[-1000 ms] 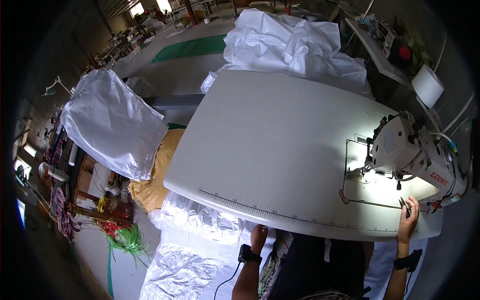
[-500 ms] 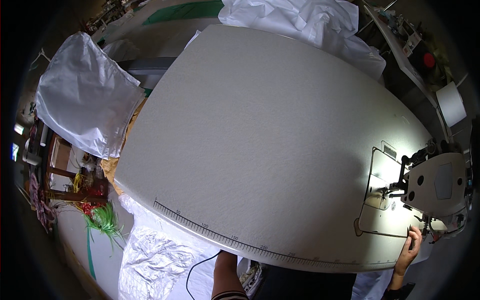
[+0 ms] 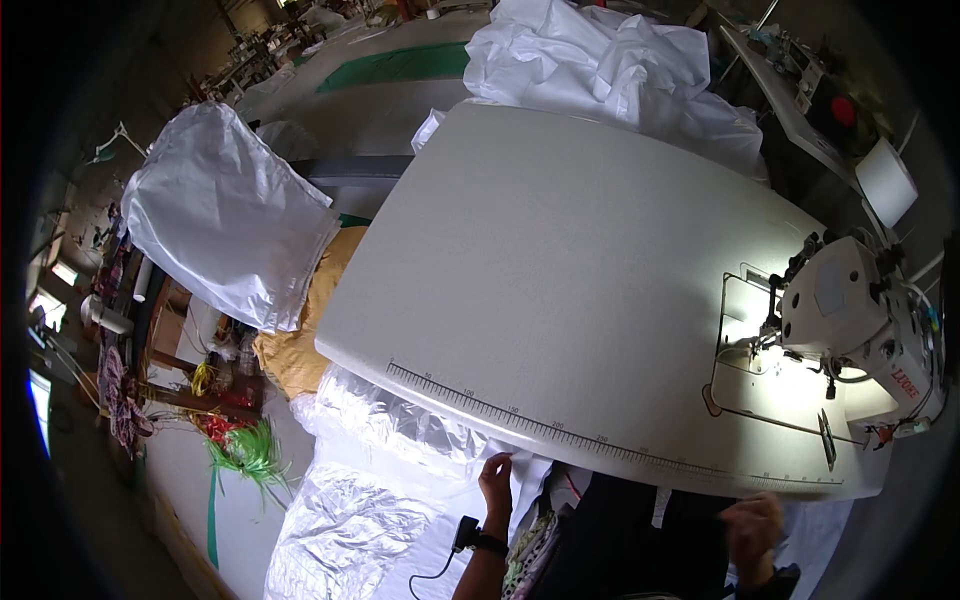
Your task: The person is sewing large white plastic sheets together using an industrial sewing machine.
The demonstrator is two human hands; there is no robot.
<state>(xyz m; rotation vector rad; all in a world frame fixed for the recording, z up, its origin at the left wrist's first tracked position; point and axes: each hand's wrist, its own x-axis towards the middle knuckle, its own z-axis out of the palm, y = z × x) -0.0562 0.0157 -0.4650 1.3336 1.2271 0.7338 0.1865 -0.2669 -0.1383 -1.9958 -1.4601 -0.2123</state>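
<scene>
One length of white sheeting [image 3: 400, 468] lies below the pale table's [image 3: 580, 280] near edge, seemingly pinched by narrowed fingers of the left hand [image 3: 495, 486]. Likely step: taking hold; next calls for a second grip. Right hand [image 3: 752, 528] blurred, well apart, grip unclear. Beyond: dark snips [image 3: 828, 442], sewing machine [image 3: 835, 300].

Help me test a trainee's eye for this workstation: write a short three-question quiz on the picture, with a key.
1. True or false: the dark pointed tool lies on the table, outside the right hand's grasp.
2. Fill in: the sheeting beside the left hand is coloured ____.
3. Which hand is nearer the sewing machine: A) left, B) right?

Key: 1 true; 2 white; 3 B.
</scene>
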